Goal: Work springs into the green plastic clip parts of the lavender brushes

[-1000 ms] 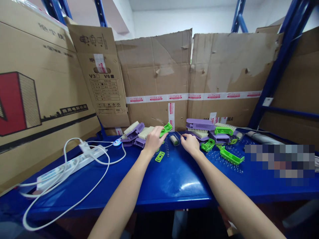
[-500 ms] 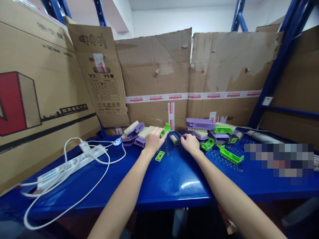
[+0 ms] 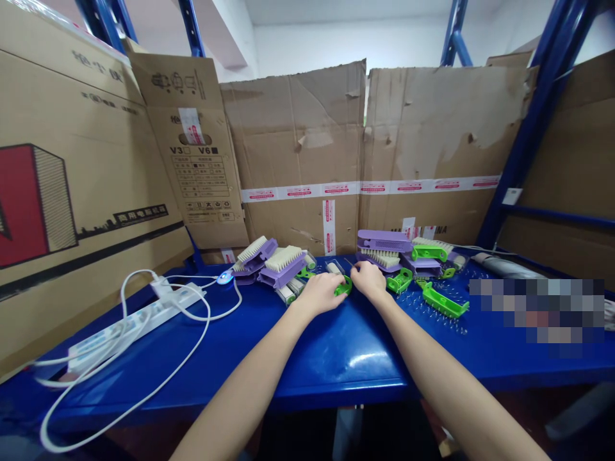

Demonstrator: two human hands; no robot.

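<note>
My left hand (image 3: 321,293) is closed over a green plastic part (image 3: 343,286), which shows between the fingertips low over the blue table. Most of that part is hidden by the fingers. Just to its right, my right hand (image 3: 368,280) is curled into a pinch, and a thin dark rod (image 3: 350,261) sticks out from its fingers toward the back; what kind of tool it is I cannot make out. Between and behind the hands lies a small clear case with a pale roll-like piece (image 3: 333,267). Purple brushes with cream bristles (image 3: 283,258) are heaped beyond my left hand.
More purple brushes (image 3: 384,240) and green brackets (image 3: 445,301) lie to the right, among scattered small shiny pieces (image 3: 432,312). A white power strip (image 3: 134,326) with looping cables occupies the table's left. Cardboard sheets (image 3: 298,141) stand along the back. Part of the right side is blurred out.
My left hand has moved right and toward me, nearer my right hand, with a green part in its fingers. The brushes on the left show more fully. My right hand has barely moved.
</note>
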